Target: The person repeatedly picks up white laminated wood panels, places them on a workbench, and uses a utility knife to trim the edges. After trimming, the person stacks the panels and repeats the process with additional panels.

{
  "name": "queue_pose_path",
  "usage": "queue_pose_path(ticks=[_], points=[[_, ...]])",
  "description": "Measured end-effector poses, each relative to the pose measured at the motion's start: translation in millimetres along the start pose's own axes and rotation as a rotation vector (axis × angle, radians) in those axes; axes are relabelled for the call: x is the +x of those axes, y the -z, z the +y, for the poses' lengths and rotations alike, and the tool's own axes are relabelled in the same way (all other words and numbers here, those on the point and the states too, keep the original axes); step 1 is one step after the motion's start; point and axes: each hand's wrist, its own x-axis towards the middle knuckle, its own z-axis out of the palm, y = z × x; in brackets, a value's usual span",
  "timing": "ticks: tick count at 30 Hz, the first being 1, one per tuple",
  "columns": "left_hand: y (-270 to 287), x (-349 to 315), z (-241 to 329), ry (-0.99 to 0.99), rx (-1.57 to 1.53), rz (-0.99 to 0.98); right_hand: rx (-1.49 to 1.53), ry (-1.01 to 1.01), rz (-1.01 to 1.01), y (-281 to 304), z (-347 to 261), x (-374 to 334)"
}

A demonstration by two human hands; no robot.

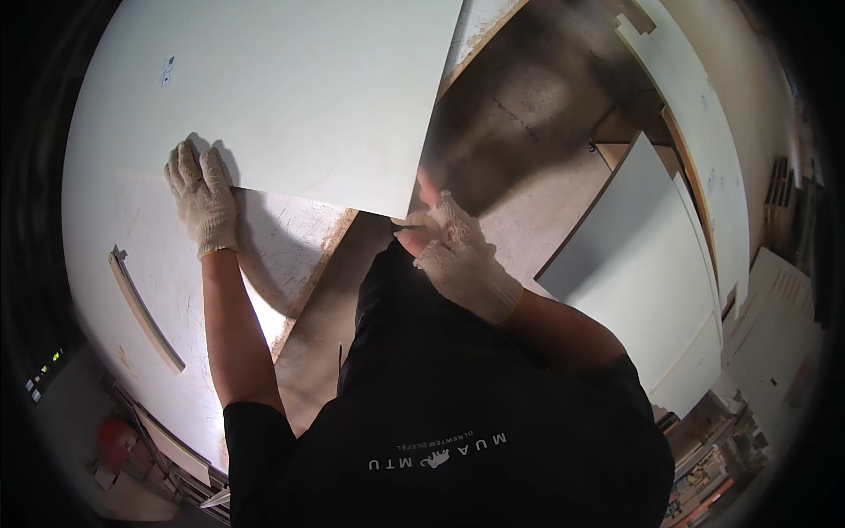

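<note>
A large pale white panel [308, 97] lies over a worn white worktable [273, 229], its near right corner sticking out past the table's edge. My left hand [202, 198], in a knitted white glove, rests flat on the panel near its front edge, fingers stretched out. At the panel's near right corner is my right hand [462, 255], its glove leaving some fingertips bare. Its fingers are curled by the edge, and a small dark sliver shows at the thumb. What they grip is hidden.
A narrow strip [145, 312] lies on the table at the left. To the right, more white panels [638, 238] lean or lie stacked, with a long curved-looking panel [704, 132] behind. Brown floor [528, 106] shows between. Stacked boards [779, 308] stand at the far right.
</note>
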Motion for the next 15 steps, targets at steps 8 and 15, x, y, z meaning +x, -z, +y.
queue_pose_path(ticks=[8, 15], points=[[10, -24, 14, 0.107, 0.044, -0.026, -0.019, 0.016, -0.073, 30, 0, -9], [-2, -21, 5, 0.006, 0.023, -0.022, 0.087, -0.074, 0.165, 30, -1, 17]])
